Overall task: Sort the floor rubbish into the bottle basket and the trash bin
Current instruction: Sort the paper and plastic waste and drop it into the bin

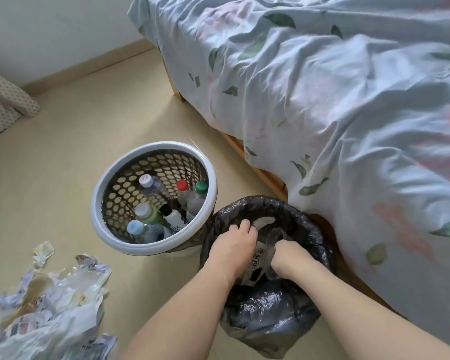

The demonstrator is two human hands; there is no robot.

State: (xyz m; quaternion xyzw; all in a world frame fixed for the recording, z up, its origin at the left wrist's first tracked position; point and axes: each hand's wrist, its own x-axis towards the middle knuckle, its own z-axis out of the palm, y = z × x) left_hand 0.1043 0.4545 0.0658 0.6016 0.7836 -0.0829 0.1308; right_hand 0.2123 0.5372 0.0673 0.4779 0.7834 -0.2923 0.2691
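- My left hand (233,246) reaches into the mouth of the trash bin (307,224), fingers curled down over a piece of clear plastic wrapping (264,252) with dark print on it.
- My right hand (287,258) is in the bin too, just right of the left one, clenched on the same wrapping from the other side.
- The trash bin stands near me, lined with a black bag whose edge is rolled over the rim; its loose lower part bulges toward me on the floor (76,152).
- The bottle basket (109,178), white-rimmed with a perforated wall, stands just left of the bin and touches it.
- Inside the basket several plastic bottles stand upright or lean: one with a red cap (182,185), one with a green cap (201,187), and others with white or pale blue caps.
- A heap of crumpled paper and plastic rubbish (52,302) lies on the floor at near left, well apart from the basket.
- The bed (322,100), under a pale blue leaf-print sheet, fills the right side, with the bin close against its edge.
- A dotted cushion (3,102) sits at far left by the wall.
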